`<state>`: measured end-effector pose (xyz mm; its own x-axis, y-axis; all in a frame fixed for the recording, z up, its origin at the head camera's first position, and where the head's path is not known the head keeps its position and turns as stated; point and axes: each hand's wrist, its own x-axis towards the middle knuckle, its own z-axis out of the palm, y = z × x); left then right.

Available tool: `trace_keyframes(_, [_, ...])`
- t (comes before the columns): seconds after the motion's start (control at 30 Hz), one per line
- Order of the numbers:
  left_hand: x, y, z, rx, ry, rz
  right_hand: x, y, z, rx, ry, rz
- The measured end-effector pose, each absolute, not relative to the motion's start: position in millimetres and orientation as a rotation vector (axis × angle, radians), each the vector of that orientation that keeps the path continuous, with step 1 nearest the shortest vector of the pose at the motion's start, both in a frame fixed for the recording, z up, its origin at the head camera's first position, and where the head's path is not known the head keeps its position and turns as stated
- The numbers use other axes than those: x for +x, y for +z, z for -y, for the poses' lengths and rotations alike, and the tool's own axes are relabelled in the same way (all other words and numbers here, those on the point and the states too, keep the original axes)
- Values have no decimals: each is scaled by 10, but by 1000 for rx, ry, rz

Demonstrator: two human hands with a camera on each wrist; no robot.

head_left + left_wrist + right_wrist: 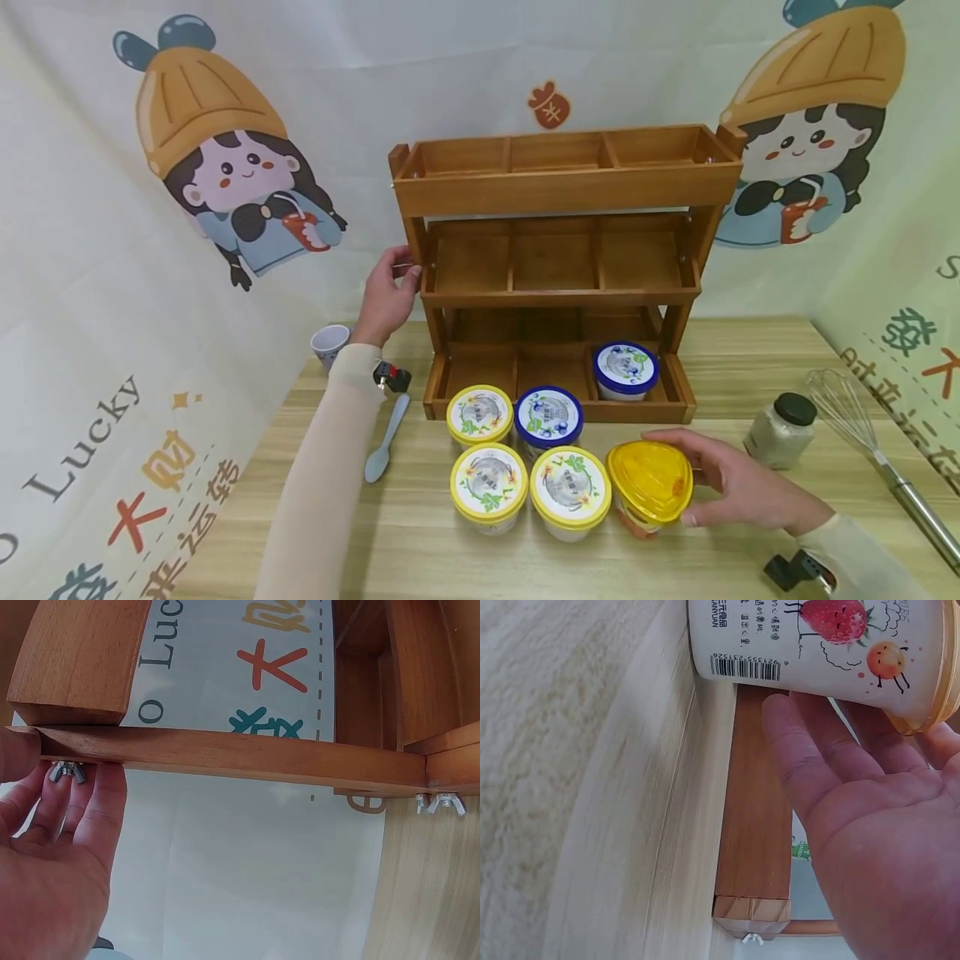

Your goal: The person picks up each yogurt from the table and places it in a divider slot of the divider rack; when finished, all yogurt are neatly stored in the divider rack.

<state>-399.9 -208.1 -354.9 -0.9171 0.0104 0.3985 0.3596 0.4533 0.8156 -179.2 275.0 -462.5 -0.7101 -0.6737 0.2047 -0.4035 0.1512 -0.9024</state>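
Note:
A brown three-tier wooden rack (558,190) stands at the back of the table. My left hand (387,296) grips its left side, thumb on one face of the wooden bar (247,757) and fingers on the other, around a wing nut (67,772). At the front, a yogurt cup with a rounded-triangular yellow lid (649,481) stands on the table; strawberry and peach drawings mark its side. My right hand (750,482) is at this cup's right side, its fingers (799,742) extended along the wall and thumb by the lid.
Yellow-lidded tubs (489,483) and a blue-lidded tub (549,417) stand left of the yogurt cup. Another blue-lidded tub (626,369) sits in the rack's bottom right compartment. A jar (782,431) and whisk (873,450) lie right; a spoon (386,442) and small cup (330,343) are left.

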Motion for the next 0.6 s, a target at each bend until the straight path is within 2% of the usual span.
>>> trace_keyframes(0.33, [-4000, -3518, 2097, -332, -1431, 2367, -1831, -4550, -2756, -1093, -1568, -2323])
trace_keyframes(0.6, [-3983, -3518, 2113, -340, -1414, 2380, -1861, -4390, -2776, -988, -1522, -2541])
